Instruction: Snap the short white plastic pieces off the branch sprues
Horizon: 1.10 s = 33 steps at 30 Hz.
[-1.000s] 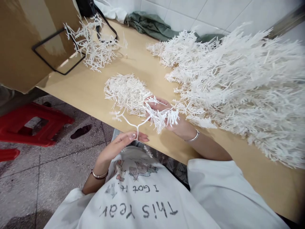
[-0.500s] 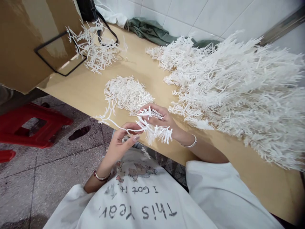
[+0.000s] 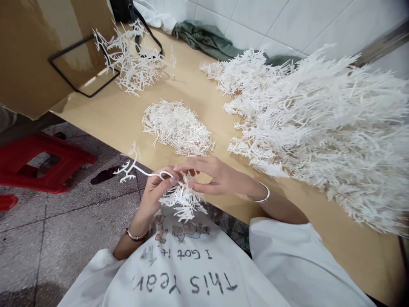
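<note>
Evidently, left hand [image 3: 155,189] pinches white branch [image 3: 143,172] between thumb and fingers, over near edge of surface [image 3: 191,79]. Right hand [image 3: 220,177] curls beside it; fingertips partly hidden, grip I cannot tell. White tuft [image 3: 182,202] below: attachment unclear. Large heap [image 3: 319,123] toward surface's right end, cut off.

White tiled wall [image 3: 249,21], speckled floor [image 3: 73,238], red stool [image 3: 73,156], seemingly plastic

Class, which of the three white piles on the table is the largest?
The right pile: it spreads far wider than the compact middle pile and the loose back-left pile by the black frame.
</note>
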{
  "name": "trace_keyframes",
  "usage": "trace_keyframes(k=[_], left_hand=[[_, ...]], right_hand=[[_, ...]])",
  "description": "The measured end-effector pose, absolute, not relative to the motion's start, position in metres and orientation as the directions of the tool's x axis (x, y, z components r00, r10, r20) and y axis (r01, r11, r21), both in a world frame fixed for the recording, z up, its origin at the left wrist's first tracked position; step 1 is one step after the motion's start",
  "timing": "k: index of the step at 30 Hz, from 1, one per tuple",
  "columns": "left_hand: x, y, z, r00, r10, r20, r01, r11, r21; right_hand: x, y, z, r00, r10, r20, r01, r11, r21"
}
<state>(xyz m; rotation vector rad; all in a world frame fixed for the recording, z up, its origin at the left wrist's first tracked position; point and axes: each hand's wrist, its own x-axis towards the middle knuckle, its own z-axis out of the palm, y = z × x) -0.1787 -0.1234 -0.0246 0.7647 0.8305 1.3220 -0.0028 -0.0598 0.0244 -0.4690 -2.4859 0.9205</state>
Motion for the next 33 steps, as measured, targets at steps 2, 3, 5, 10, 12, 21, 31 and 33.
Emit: trace_keyframes(k=[2,3,5,10,12,21,31,33], left_hand=[[-0.178,-0.123,-0.026,0.072,0.996,-0.061,-0.494,0.088,0.865],[-0.177,-0.122,-0.027,0.076,0.996,-0.049,-0.486,0.080,0.870],[-0.178,-0.120,-0.030,0.109,0.994,-0.024,-0.497,0.075,0.865],[-0.182,-0.115,-0.036,0.201,0.979,-0.009,-0.553,0.121,0.824],[-0.183,-0.115,-0.037,0.226,0.974,-0.026,-0.474,0.133,0.870],[-0.184,-0.111,-0.029,0.314,0.949,-0.039,-0.024,0.049,0.999],[-0.183,-0.124,-0.031,0.364,0.932,0.011,-0.062,0.012,0.998],[-0.181,-0.126,-0.031,0.350,0.934,0.077,0.045,-0.099,0.994]], right_hand=[[-0.003,-0.061,0.024,-0.846,0.468,0.257,0.211,0.735,-0.645],[-0.004,-0.062,0.024,-0.841,0.481,0.246,0.243,0.743,-0.623],[-0.005,-0.062,0.021,-0.828,0.502,0.250,0.298,0.771,-0.562],[-0.006,-0.058,0.009,-0.793,0.536,0.292,0.377,0.806,-0.455],[-0.006,-0.056,0.005,-0.795,0.531,0.291,0.354,0.797,-0.489],[-0.012,-0.068,0.007,-0.729,0.624,0.280,0.244,0.619,-0.746],[-0.012,-0.069,0.013,-0.763,0.640,-0.094,0.040,-0.098,-0.994],[-0.012,-0.070,0.015,-0.768,0.620,-0.162,0.078,-0.161,-0.984]])
